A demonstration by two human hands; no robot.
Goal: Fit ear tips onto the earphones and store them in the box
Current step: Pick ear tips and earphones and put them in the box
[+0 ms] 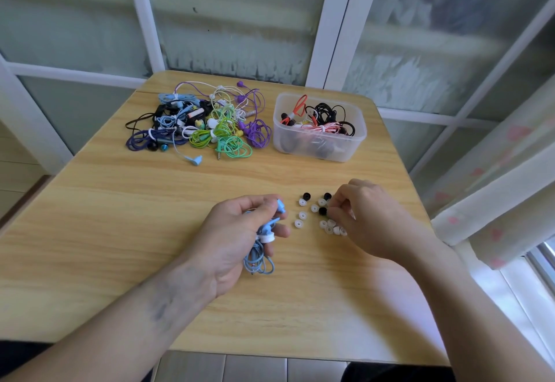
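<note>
Table: pale wood-grain top, smooth, slight sheen. Box: translucent plastic, frosted look. Ear tips: soft-looking, some milky-clear, some matt black. Blue earphones: smooth cable, white band. Window panes: frosted glass.

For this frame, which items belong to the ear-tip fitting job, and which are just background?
Part of the job:
- light blue earphones, held in the left hand
- loose ear tips, right hand reaching into them
- clear plastic box already holding earphones
- pile of coloured earphones waiting

Just there:
- wooden table
- window frame
- curtain
</note>
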